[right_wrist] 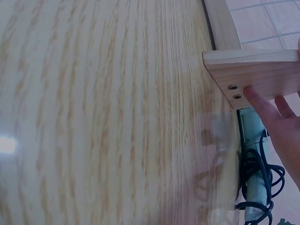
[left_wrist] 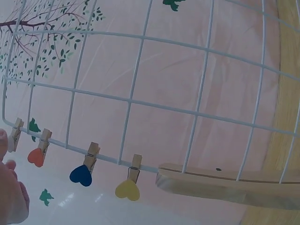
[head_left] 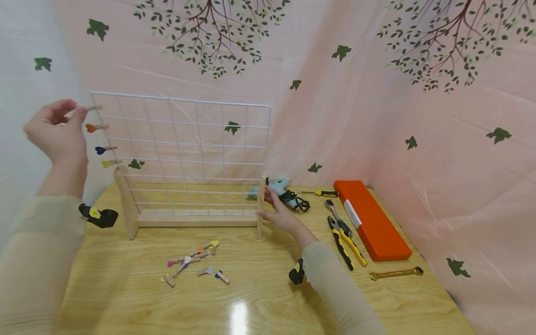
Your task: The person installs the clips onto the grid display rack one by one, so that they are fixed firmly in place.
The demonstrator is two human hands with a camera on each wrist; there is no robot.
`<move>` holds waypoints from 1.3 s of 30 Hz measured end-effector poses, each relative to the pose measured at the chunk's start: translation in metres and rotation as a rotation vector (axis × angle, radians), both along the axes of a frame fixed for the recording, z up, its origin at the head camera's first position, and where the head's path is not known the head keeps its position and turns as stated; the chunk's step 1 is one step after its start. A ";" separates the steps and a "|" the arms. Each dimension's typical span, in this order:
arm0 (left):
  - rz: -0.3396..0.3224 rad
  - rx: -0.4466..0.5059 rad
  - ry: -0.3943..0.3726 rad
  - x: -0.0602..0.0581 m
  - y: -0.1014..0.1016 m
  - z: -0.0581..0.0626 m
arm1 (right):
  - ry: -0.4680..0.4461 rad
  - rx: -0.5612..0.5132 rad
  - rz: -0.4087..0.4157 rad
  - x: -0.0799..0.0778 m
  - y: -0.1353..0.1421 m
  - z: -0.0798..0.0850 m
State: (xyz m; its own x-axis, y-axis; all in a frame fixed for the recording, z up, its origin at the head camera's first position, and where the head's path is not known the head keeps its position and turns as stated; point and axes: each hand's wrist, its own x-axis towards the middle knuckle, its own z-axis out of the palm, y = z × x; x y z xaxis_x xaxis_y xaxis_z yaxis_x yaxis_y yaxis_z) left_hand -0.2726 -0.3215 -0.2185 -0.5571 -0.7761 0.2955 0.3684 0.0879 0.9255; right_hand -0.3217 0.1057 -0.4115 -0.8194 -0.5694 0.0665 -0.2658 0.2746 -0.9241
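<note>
At the upper left corner of a white wire grid (head_left: 198, 135), my left hand (head_left: 63, 128) pinches a small wooden clothespin (head_left: 95, 108). The left wrist view shows this clothespin (left_wrist: 17, 133) on the frame wire, its pale heart partly hidden by the fingers. Below it on the same edge sit clothespins with an orange heart (head_left: 90, 128), a blue heart (head_left: 100, 150) and a yellow heart (head_left: 106, 164). My right hand (head_left: 280, 214) rests against the outer side of the stand's right wooden upright (right_wrist: 267, 77), fingers fairly straight.
Loose heart clothespins (head_left: 187, 260) lie before the stand. Behind the right upright is a glue gun (head_left: 278, 186) with a black cord. To the right are a screwdriver (head_left: 326, 193), a ratchet (head_left: 337, 216), pliers (head_left: 345, 242), a wrench (head_left: 395, 273) and an orange case (head_left: 377, 223).
</note>
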 end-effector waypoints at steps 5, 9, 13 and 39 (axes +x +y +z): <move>0.153 -0.263 -0.087 0.012 0.012 -0.010 | 0.001 0.004 0.000 0.000 0.000 -0.001; 0.140 -0.435 -0.061 0.023 0.024 -0.032 | 0.013 0.048 -0.017 0.002 0.000 -0.001; -0.007 -0.590 -0.131 0.034 0.036 -0.063 | 0.022 0.061 -0.021 0.004 -0.001 0.001; -0.905 -1.165 -0.500 0.063 0.051 -0.235 | 0.031 0.045 -0.028 0.002 -0.002 0.000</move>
